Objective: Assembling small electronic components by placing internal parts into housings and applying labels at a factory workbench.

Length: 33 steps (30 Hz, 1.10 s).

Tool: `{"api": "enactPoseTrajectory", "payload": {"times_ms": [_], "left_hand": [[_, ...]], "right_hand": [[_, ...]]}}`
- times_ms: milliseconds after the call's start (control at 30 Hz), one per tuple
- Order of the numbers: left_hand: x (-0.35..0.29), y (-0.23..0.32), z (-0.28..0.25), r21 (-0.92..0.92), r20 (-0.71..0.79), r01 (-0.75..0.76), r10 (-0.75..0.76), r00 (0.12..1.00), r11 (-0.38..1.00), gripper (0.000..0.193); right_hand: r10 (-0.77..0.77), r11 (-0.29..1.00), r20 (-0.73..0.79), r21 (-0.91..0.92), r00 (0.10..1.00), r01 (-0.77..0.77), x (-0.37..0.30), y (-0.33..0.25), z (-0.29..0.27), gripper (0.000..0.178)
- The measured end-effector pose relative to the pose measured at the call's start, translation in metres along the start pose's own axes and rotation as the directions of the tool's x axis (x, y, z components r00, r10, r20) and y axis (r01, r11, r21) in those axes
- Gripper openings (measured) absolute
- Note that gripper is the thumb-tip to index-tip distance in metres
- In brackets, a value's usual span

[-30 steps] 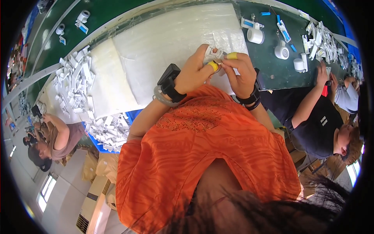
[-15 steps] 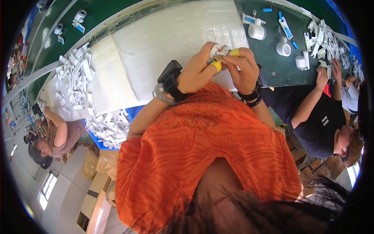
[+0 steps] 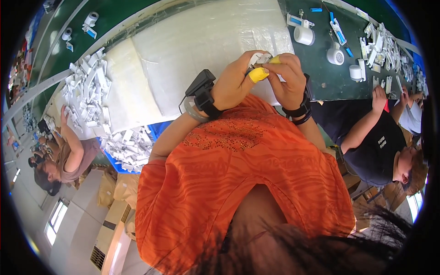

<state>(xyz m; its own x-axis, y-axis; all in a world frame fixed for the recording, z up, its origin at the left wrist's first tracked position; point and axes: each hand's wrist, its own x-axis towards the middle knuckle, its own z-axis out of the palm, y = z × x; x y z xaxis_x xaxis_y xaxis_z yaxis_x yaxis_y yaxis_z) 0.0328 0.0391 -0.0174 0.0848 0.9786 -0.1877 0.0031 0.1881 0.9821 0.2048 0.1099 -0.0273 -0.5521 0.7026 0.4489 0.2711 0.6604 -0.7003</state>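
Close together above the table, my two hands meet around a small white plastic part [image 3: 260, 58]. My left hand [image 3: 233, 85] is closed on it, with a yellow wrap on the thumb. The fingertips of my right hand [image 3: 288, 79], one also wrapped in yellow, pinch at the part's near right side. My fingers cover much of the part, so its full shape is hidden. Each wrist wears a black strap, and the left one also carries a black box.
White film [image 3: 183, 50] covers the table before me. A pile of white plastic parts [image 3: 87, 87] lies at left, above a blue bin [image 3: 158, 130] of similar pieces. White round units [image 3: 304, 35] rest on the green surface at right. A co-worker sits on each side.
My left thumb has shifted over the part and shows more of its yellow wrap; my hands stay in nearly the same place. The co-workers' hands at left and right have moved.
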Motion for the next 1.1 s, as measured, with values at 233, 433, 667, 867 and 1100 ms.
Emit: {"api": "enactPoseTrajectory", "payload": {"times_ms": [233, 433, 667, 867, 1100], "left_hand": [[0.0, 0.002, 0.003, -0.02, -0.037, -0.004, 0.004, 0.999, 1.0, 0.031], [0.002, -0.01, -0.001, 0.055, -0.058, -0.005, 0.008, 0.998, 0.998, 0.031], [0.041, -0.033, -0.073, -0.111, -0.113, 0.07, -0.083, 0.99, 0.991, 0.046], [0.102, -0.044, -0.193, -0.321, -0.256, -0.072, -0.013, 0.967, 0.944, 0.048], [0.094, -0.108, -0.226, 0.574, -0.637, 0.199, 0.281, 0.718, 0.794, 0.031]], "right_hand": [[0.003, 1.0, -0.012, 0.028, 1.0, -0.003, -0.004, 0.0, 0.004, 0.022], [0.05, 0.997, -0.004, 0.052, 0.999, -0.049, -0.005, -0.002, 0.014, 0.018], [0.31, 0.94, -0.075, -0.123, 0.948, -0.317, 0.02, 0.091, -0.018, 0.02], [0.564, 0.691, -0.176, -0.433, 0.806, -0.578, 0.026, 0.21, -0.045, 0.052], [0.691, 0.663, 0.084, -0.47, 0.718, -0.583, 0.043, 0.231, -0.041, 0.042]]}}
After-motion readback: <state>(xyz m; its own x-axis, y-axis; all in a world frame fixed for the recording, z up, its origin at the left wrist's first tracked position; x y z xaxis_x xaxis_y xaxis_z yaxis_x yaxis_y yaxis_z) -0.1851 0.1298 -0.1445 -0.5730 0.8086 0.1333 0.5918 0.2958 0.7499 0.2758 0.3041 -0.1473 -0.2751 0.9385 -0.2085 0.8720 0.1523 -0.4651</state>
